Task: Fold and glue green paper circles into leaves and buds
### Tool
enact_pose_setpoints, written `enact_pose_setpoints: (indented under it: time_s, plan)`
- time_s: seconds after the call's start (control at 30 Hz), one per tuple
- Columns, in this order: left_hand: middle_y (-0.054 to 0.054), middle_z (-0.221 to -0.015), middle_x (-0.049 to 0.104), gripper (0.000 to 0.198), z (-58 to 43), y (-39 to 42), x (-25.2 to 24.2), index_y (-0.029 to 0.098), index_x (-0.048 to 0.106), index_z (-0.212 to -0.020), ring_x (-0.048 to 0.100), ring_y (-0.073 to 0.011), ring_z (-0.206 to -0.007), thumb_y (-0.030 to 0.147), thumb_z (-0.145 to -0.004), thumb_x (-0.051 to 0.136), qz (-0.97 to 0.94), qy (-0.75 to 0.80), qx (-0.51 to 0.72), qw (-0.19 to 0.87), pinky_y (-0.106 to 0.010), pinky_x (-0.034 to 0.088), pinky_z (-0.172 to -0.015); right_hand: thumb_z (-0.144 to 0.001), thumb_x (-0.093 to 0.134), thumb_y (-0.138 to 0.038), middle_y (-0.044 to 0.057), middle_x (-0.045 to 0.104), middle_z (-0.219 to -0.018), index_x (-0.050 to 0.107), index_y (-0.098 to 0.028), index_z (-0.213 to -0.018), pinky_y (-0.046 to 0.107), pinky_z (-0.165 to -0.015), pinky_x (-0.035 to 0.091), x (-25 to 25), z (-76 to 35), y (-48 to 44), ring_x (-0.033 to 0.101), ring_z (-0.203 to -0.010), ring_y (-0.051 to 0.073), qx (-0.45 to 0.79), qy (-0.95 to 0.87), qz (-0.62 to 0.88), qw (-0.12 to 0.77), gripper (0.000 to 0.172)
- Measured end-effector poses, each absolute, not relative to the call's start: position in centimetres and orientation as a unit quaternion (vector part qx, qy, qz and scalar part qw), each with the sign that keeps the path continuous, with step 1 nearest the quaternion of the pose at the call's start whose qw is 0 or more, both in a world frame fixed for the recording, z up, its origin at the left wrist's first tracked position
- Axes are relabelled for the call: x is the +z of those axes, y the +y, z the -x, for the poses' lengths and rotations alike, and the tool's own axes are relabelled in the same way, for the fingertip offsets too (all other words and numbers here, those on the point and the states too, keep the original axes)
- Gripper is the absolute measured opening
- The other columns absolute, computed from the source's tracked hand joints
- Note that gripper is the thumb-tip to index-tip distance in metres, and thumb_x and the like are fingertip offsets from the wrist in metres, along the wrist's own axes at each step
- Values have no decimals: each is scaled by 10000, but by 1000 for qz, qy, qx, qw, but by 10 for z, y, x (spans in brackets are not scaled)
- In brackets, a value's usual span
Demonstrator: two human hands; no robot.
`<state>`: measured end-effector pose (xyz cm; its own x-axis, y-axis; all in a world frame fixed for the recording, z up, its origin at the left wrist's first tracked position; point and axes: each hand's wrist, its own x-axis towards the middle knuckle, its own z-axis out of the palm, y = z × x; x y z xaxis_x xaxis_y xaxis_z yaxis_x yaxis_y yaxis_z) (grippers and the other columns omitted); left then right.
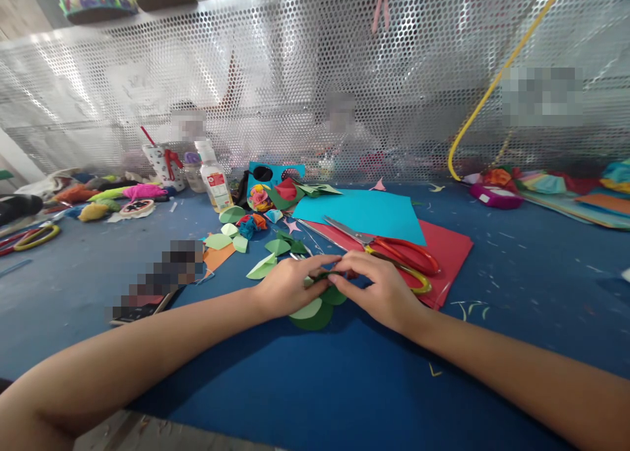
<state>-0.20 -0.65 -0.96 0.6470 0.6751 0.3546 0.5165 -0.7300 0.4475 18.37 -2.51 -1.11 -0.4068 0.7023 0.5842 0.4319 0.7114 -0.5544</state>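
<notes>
Both my hands meet over the middle of the blue table (315, 385). My left hand (290, 287) is closed, its thumb and fingers pinching a small dark green paper piece (325, 276). My right hand (377, 283) pinches the same piece from the other side with thumb and forefinger. Beneath the hands lie rounded green paper leaves (315, 314), light and dark. Just beyond my right hand, scissors (378, 244) with red and yellow handles rest on red paper (450, 251) and a blue sheet (364, 211). My fingers partly hide the piece.
Cut leaves (219, 241) and small paper flowers (253, 224) lie left of the hands. A phone (157, 293) lies near my left forearm. A glue bottle (215, 178) and a tumbler (162, 165) stand behind. A perforated metal panel (295, 77) closes the table's back.
</notes>
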Motion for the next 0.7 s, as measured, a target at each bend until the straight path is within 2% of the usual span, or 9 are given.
enact_pose_setpoints:
  time_s: [0.27, 0.7]
  plan:
    - [-24, -937, 685, 439, 2, -7, -10, 227, 425, -1218, 638, -163, -889, 245, -789, 510, -887, 366, 232, 160, -260, 495, -767, -814, 543, -227, 22, 610, -782, 629, -188, -777, 258, -706, 450, -13, -183, -24, 569, -751, 140, 160, -832, 321, 423, 102]
    - [-20, -966, 668, 373, 0, -9, -6, 230, 466, -1180, 635, -168, -864, 271, -809, 478, -892, 356, 234, 153, -249, 496, -719, -848, 470, -259, 22, 615, -813, 597, -193, -812, 249, -679, 447, -10, -184, -27, 578, -756, 145, 178, -827, 369, 384, 148]
